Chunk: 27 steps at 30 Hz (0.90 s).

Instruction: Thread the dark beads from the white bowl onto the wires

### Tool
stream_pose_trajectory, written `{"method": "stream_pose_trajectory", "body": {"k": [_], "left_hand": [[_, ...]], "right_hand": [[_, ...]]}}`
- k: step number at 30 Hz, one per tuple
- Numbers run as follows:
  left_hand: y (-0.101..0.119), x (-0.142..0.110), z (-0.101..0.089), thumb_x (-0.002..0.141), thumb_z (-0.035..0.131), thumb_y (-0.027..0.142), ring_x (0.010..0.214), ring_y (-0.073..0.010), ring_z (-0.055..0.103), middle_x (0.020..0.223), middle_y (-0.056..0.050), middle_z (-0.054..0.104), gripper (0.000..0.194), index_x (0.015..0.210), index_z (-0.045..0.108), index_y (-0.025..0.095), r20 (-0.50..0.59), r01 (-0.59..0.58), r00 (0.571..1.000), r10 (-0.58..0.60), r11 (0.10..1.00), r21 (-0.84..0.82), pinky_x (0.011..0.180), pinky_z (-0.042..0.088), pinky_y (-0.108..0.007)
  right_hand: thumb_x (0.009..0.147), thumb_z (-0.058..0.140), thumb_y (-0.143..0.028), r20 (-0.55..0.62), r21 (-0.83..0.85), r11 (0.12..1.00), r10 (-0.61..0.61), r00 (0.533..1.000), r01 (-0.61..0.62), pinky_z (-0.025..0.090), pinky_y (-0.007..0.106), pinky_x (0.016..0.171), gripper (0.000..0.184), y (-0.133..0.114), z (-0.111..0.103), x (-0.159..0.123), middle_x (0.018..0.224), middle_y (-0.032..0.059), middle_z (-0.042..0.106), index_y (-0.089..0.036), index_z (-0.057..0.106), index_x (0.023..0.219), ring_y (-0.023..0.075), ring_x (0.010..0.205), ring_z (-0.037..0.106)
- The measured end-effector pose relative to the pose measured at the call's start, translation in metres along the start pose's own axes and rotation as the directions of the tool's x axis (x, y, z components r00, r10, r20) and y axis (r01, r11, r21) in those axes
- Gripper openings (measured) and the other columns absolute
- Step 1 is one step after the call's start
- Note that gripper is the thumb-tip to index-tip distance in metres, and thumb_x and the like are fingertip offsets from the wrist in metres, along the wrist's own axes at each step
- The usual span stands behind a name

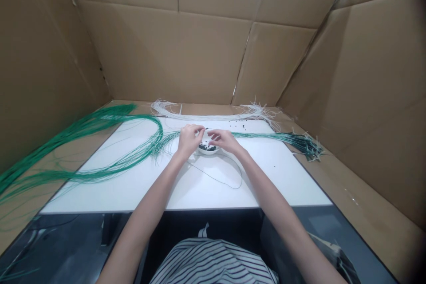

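A small white bowl (209, 151) holding little black beads (207, 147) sits mid-table, with both hands over it. My left hand (192, 138) is at the bowl's left rim, thumb and fingertips pinched together; whatever they hold is too small to make out. Over the right side of the bowl is my right hand (225, 139), its thumb and curved fingers apart with nothing visible between them. A thin dark strand (229, 186) loops across the white tabletop (213, 199) in front of the bowl. Where its ends go is hidden around my hands.
Green strands (133, 166) curve in from the left. A bundle of green strands with dark ends (304, 144) lies right. White strands (213, 117) lie along the back. Loose black beads (243, 126) are scattered behind my right hand. Cardboard walls (159, 53) enclose the table.
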<state>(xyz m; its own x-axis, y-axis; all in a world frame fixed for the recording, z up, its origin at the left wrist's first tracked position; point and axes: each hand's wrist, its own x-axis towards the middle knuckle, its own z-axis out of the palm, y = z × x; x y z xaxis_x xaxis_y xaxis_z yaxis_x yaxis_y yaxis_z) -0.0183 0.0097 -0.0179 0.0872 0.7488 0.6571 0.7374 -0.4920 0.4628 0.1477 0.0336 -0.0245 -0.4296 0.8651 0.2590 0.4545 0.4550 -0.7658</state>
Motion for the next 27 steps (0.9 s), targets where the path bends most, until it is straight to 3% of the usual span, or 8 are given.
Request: {"method": "stream_pose_trajectory", "body": {"k": [4, 7, 13, 21, 27], "left_hand": [[-0.008, 0.002, 0.000, 0.076, 0.051, 0.026, 0.067, -0.0144, 0.058, 0.079, -0.001, 0.068, 0.017, 0.075, 0.066, 0.020, 0.026, 0.121, 0.993, -0.119, 0.988, -0.093, 0.067, 0.044, -0.026], [-0.009, 0.004, -0.001, 0.075, 0.052, 0.026, 0.066, -0.0143, 0.058, 0.080, -0.001, 0.069, 0.017, 0.076, 0.067, 0.020, 0.041, 0.181, 0.983, -0.178, 0.976, -0.121, 0.066, 0.045, -0.026], [-0.007, 0.004, -0.003, 0.074, 0.051, 0.025, 0.068, -0.0146, 0.059, 0.083, -0.001, 0.069, 0.017, 0.077, 0.067, 0.020, 0.053, 0.207, 0.978, -0.202, 0.971, -0.115, 0.066, 0.045, -0.026], [-0.011, 0.011, -0.006, 0.075, 0.049, 0.025, 0.066, -0.0163, 0.059, 0.076, -0.001, 0.069, 0.018, 0.073, 0.067, 0.022, 0.094, 0.031, 0.995, -0.033, 0.999, 0.021, 0.064, 0.043, -0.027], [-0.023, 0.004, -0.009, 0.077, 0.048, 0.028, 0.071, -0.0172, 0.059, 0.078, -0.002, 0.068, 0.020, 0.076, 0.067, 0.021, 0.146, -0.054, 0.988, 0.048, 0.998, 0.037, 0.069, 0.043, -0.028]], "right_hand": [[0.058, 0.067, -0.018, 0.279, -0.417, 0.909, 0.104, 0.955, 0.023, 0.043, 0.025, 0.070, 0.037, -0.011, 0.005, 0.014, 0.088, 0.0051, 0.067, -0.021, 0.065, 0.094, 0.0200, 0.083, 0.058], [0.057, 0.063, -0.011, 0.390, -0.512, 0.855, 0.144, 0.909, 0.084, 0.041, 0.021, 0.063, 0.041, -0.016, 0.012, 0.022, 0.084, 0.0033, 0.067, -0.023, 0.065, 0.096, 0.0189, 0.079, 0.059], [0.058, 0.057, -0.005, 0.364, -0.489, 0.869, 0.123, 0.923, 0.077, 0.041, 0.019, 0.057, 0.024, -0.015, 0.021, 0.021, 0.072, 0.0022, 0.067, -0.017, 0.069, 0.075, 0.0141, 0.066, 0.059], [0.057, 0.055, -0.003, 0.280, -0.488, 0.870, 0.079, 0.957, 0.071, 0.040, 0.022, 0.057, 0.017, -0.020, 0.019, 0.019, 0.068, 0.0059, 0.067, -0.015, 0.067, 0.060, 0.0179, 0.067, 0.059], [0.065, 0.055, -0.008, 0.188, -0.417, 0.908, 0.045, 0.981, 0.038, 0.041, 0.021, 0.060, 0.016, -0.008, 0.009, 0.014, 0.065, 0.0049, 0.067, -0.015, 0.069, 0.069, 0.0147, 0.063, 0.060]]}}
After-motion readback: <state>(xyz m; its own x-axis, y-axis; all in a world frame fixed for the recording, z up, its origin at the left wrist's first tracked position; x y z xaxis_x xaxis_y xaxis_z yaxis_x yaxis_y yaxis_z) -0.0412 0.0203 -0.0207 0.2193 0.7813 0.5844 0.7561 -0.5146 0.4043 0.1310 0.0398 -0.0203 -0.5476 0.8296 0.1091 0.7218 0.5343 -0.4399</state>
